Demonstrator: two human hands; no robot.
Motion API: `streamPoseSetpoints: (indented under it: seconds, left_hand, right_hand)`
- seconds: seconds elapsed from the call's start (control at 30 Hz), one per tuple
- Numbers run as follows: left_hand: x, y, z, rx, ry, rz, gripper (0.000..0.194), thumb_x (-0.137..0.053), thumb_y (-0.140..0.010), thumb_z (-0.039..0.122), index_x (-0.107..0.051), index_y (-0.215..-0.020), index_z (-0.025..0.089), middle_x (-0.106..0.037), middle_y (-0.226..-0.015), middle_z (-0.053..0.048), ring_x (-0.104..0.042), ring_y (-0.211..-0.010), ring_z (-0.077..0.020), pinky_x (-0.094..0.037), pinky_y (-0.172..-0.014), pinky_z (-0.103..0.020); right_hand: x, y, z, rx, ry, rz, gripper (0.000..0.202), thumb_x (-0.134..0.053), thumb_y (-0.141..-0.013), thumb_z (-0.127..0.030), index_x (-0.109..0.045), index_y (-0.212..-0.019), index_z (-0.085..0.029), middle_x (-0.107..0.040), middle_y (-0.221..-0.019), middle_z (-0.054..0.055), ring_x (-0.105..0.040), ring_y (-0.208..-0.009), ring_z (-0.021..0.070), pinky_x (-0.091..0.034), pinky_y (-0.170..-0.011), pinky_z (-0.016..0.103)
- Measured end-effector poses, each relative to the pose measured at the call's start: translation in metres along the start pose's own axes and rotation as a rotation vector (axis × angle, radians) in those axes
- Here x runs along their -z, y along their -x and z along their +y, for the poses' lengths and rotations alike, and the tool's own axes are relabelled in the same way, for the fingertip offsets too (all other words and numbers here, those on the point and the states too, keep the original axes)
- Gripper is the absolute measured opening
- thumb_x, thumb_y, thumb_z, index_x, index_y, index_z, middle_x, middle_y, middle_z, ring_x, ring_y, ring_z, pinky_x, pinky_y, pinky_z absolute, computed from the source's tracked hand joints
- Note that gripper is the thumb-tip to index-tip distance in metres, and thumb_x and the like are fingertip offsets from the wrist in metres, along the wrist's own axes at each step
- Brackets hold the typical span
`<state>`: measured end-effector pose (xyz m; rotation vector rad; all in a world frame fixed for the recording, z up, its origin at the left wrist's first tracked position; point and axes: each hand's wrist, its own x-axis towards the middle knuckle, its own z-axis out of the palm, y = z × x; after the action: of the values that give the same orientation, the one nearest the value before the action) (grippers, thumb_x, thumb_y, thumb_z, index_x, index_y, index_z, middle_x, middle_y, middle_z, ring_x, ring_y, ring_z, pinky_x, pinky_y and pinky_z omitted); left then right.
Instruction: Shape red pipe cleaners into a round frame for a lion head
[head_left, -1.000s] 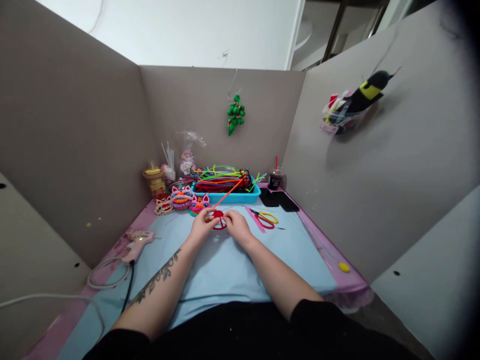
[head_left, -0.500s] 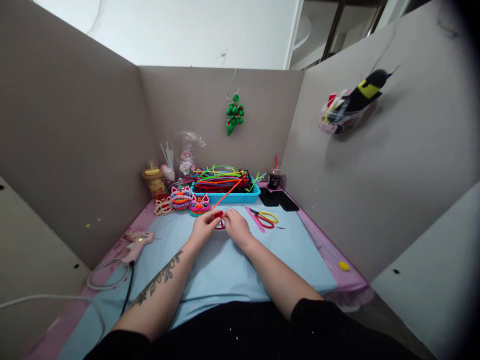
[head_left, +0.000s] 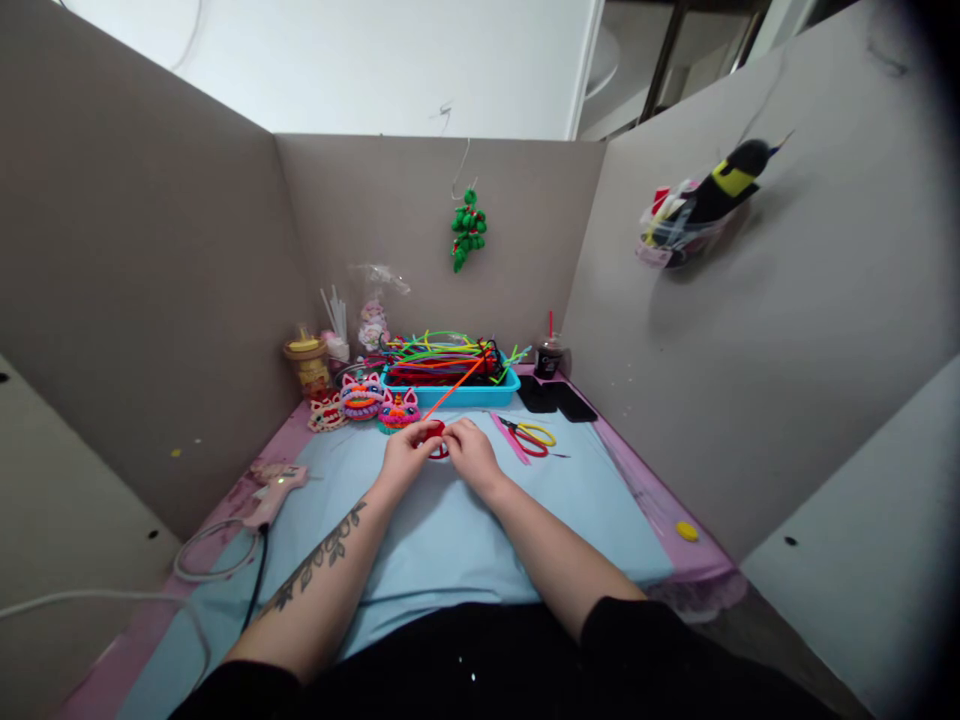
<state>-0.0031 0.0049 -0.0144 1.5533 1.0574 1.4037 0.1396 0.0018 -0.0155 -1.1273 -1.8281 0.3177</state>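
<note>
Above the blue cloth, my left hand point(head_left: 407, 450) is closed, fingers pinched on a small red pipe-cleaner piece point(head_left: 439, 452) bent into a rounded shape. My right hand point(head_left: 470, 452) meets it from the other side, thumb and fingers pressed together on the same piece. Much of it is hidden behind the fingers. An orange pipe cleaner point(head_left: 454, 388) slants from the tray down to just behind my left hand; whether it joins the red piece I cannot tell. Colourful pipe-cleaner animal heads point(head_left: 398, 410) sit just beyond my left hand.
A blue tray point(head_left: 457, 397) heaped with pipe cleaners stands at the back. Scissors point(head_left: 531, 437) lie right of my hands, beside a pink strip and dark phone-like slabs point(head_left: 574, 402). A corded glue gun point(head_left: 279, 494) rests at left. Drink cups point(head_left: 550, 358) and grey partitions edge the table.
My fingers have shifted slightly around the red piece, and a little more of its top shows between them. The rest of the table looks the same.
</note>
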Motion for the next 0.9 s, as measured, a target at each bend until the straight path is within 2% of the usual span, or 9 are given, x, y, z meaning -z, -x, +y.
streamPoseSetpoints:
  seconds: [0.2, 0.37, 0.47, 0.57, 0.7, 0.8, 0.9]
  left_hand:
    - [-0.001, 0.001, -0.001, -0.005, -0.057, 0.002, 0.033, -0.071, -0.064, 0.031, -0.068, -0.093, 0.016, -0.07, -0.092, -0.009, -0.064, -0.084, -0.0218, -0.049, -0.077, -0.032]
    - [-0.002, 0.001, 0.006, 0.014, 0.042, -0.016, 0.032, -0.066, -0.069, 0.033, -0.067, -0.095, 0.015, -0.069, -0.096, -0.01, -0.064, -0.089, -0.022, -0.048, -0.081, -0.033]
    - [-0.003, 0.002, 0.007, -0.001, 0.072, -0.048, 0.038, -0.07, -0.065, 0.029, -0.065, -0.1, 0.016, -0.068, -0.1, -0.011, -0.063, -0.091, -0.0226, -0.049, -0.081, -0.033]
    - [-0.003, 0.003, 0.007, -0.063, -0.042, -0.05, 0.045, -0.071, -0.062, 0.023, -0.062, -0.105, 0.016, -0.067, -0.102, -0.011, -0.063, -0.091, -0.0225, -0.049, -0.079, -0.033]
    - [-0.002, 0.003, 0.004, -0.166, -0.218, -0.033, 0.042, -0.063, -0.068, 0.02, -0.058, -0.109, 0.017, -0.066, -0.105, -0.01, -0.063, -0.089, -0.02, -0.049, -0.077, -0.031]
    - [0.0, 0.004, 0.003, -0.217, -0.3, -0.028, 0.041, -0.058, -0.07, 0.017, -0.057, -0.11, 0.018, -0.065, -0.106, -0.008, -0.063, -0.087, -0.0181, -0.049, -0.075, -0.03]
    - [0.001, 0.004, 0.002, -0.253, -0.366, -0.027, 0.043, -0.055, -0.068, 0.012, -0.057, -0.11, 0.018, -0.065, -0.106, -0.007, -0.062, -0.087, -0.0175, -0.049, -0.075, -0.029]
  right_hand:
    - [-0.001, 0.001, -0.002, 0.034, 0.034, -0.015, 0.019, -0.045, -0.08, -0.011, -0.062, -0.08, -0.021, -0.057, -0.082, 0.003, -0.053, -0.082, 0.0171, -0.042, -0.076, 0.028]
    - [-0.003, -0.001, 0.004, -0.001, -0.021, 0.029, 0.018, -0.045, -0.081, -0.015, -0.062, -0.079, -0.021, -0.056, -0.079, 0.003, -0.054, -0.078, 0.0167, -0.043, -0.074, 0.028]
    - [-0.003, -0.002, 0.006, -0.017, -0.073, 0.045, 0.016, -0.047, -0.079, -0.015, -0.062, -0.075, -0.02, -0.056, -0.077, 0.002, -0.054, -0.076, 0.0164, -0.043, -0.073, 0.028]
    - [-0.004, -0.002, 0.005, -0.038, -0.124, 0.048, 0.017, -0.046, -0.079, -0.015, -0.061, -0.073, -0.02, -0.056, -0.075, 0.002, -0.054, -0.076, 0.0158, -0.043, -0.072, 0.027]
    - [-0.004, -0.002, 0.0, -0.062, -0.168, 0.028, 0.016, -0.047, -0.08, -0.021, -0.061, -0.072, -0.019, -0.056, -0.074, 0.002, -0.053, -0.074, 0.0148, -0.042, -0.07, 0.026]
    - [-0.002, -0.002, -0.003, -0.068, -0.178, 0.004, 0.009, -0.057, -0.074, -0.026, -0.06, -0.073, -0.018, -0.054, -0.073, 0.001, -0.051, -0.07, 0.0139, -0.041, -0.066, 0.025]
    - [-0.001, -0.002, -0.006, -0.098, -0.186, -0.003, 0.009, -0.062, -0.069, -0.026, -0.059, -0.072, -0.017, -0.053, -0.074, 0.0, -0.05, -0.067, 0.0133, -0.041, -0.064, 0.025]
